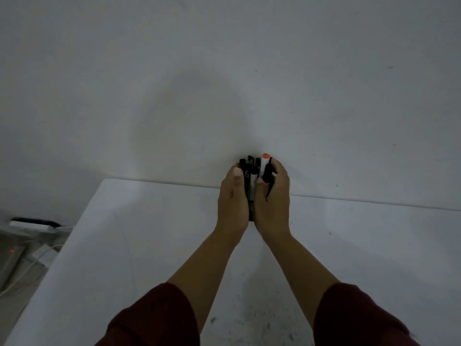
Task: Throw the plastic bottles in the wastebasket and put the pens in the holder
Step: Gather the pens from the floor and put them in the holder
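A bundle of several pens stands upright at the far edge of the white table, close to the wall. Most are black; one is white with an orange cap. My left hand presses on the bundle from the left and my right hand wraps it from the right. A dark base shows between my wrists; whether it is the holder I cannot tell. No plastic bottle and no wastebasket are in view.
A plain white wall rises right behind the table. Off the table's left edge, on the floor, lie white cables, a device with a red light and a black-and-white bar.
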